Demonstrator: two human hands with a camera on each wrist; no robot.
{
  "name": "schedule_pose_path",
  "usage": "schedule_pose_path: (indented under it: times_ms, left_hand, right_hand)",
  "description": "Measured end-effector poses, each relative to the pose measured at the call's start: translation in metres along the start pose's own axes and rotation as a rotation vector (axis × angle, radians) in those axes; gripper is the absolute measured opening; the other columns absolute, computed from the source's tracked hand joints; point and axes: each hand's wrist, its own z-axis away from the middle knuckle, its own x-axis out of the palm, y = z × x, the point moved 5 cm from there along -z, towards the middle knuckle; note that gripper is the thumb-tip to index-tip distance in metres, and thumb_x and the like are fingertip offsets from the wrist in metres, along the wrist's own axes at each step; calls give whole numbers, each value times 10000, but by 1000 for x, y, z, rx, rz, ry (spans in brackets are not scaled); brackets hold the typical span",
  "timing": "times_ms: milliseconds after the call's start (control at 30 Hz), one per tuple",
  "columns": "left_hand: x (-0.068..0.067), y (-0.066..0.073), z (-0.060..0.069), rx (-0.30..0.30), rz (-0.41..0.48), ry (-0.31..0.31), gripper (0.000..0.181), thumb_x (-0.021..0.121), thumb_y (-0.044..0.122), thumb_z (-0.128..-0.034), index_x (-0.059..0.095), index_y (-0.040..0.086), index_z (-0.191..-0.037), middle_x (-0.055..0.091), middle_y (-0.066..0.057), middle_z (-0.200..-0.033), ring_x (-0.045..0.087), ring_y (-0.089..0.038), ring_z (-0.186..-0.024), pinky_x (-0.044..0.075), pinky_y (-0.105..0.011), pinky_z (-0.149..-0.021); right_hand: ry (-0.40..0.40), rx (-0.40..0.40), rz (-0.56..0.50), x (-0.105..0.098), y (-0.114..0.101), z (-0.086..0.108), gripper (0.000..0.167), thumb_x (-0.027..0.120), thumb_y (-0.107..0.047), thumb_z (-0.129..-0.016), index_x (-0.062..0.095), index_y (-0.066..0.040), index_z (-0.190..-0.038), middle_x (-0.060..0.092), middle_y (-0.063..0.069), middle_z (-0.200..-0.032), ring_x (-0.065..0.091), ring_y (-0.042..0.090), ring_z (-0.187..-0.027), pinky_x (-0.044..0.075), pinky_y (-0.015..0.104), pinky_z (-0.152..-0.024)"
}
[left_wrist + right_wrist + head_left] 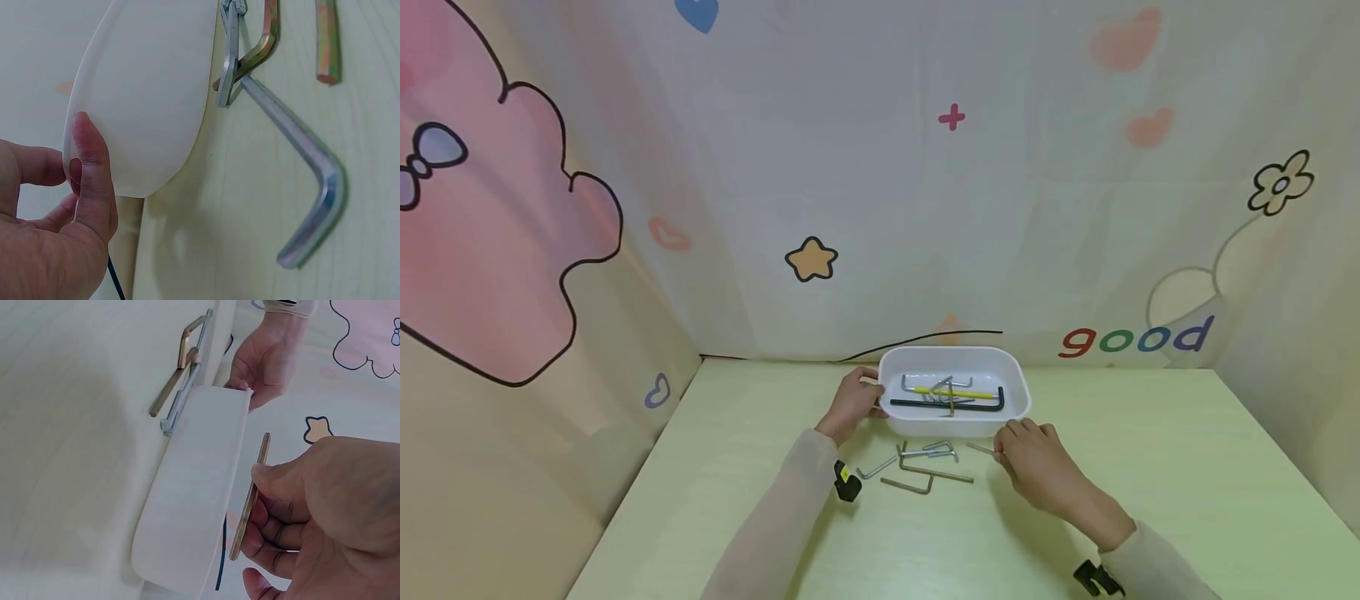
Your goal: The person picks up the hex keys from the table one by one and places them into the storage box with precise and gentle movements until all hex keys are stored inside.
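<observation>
A: Quick, what's the L hand (852, 400) on?
B: White tub (955, 428), L end. Fingers + thumb pinch the rim, thumb on the outer wall.
A: And the R hand (1033, 462)?
B: Fingers grasping a bronze-ish hex key (238, 542), thumb vs. fingertips. Only a straight length shows; can't tell re: a bend. It's held off the counter (1150, 483), by the tub's near R corner, apart from the wall.
A: Tub's where, approx.?
B: Far side, abt. mid, upright, just in front of the printed backdrop (880, 192).
A: Contents?
B: Blk hex key (940, 405) running L to R, bend at R end; yellow-sleeved key (951, 393) just on its far side; silver key (962, 384) farther back; a bronze one (952, 408) crosswise over the blk. Rest overlap, so no exact ct.
A: Loose ones?
B: Small grp on the counter, near side of tub, btwn the hands: angled silver key (880, 467) at L, silver pcs (917, 453) nearest the tub, long bronze key (943, 475) next, short bronze key (901, 485) nearest.
</observation>
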Motion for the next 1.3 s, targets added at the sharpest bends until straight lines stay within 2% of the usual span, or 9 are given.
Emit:
schedule_pose_path:
  times_ms: [200,433,800,1033,1300]
  left_hand:
    - [-3,1,0,6,1,5,368,526,39,-947,481,-37,-1305,629,-308,-1096,638,-142,-669,583,-212,-565]
    - [0,3,0,10,2,-4,340,531,44,-943,492,-22,-1274,633,-307,-1096,654,-175,-706,581,-211,-559]
    - [0,1,1,4,15,-2,358,532,35,-953,474,-44,-1298,620,-289,-1081,635,-168,-704,587,-222,-566]
    - [1,2,1,11,15,1,354,530,34,-952,479,-41,-1294,635,-258,-1041,639,-175,-708,586,-219,-561]
    - [2,3,0,6,19,0,376,528,26,-947,470,-52,-1310,624,-289,-1077,634,-175,-708,583,-209,-563]
  right_hand:
    - [14,-10,-3,-9,-1,-8,171,715,-100,-874,557,-154,-837,505,-62,-805,482,161,-814,433,389,-735]
    - [35,8,1,-17,0,-16,154,728,-128,-873,574,-112,-869,538,-26,-822,494,183,-816,444,404,-738]
    - [88,-28,-19,-37,-1,-35,127,702,-136,-897,581,-100,-888,535,-21,-819,512,200,-830,460,451,-772]
    - [82,-15,-11,-38,5,-50,112,689,-139,-909,590,-86,-904,564,11,-844,530,232,-862,458,456,-771]
    - [71,-6,-25,-38,10,-64,105,673,-129,-920,581,-85,-894,565,20,-847,523,239,-851,430,439,-739]
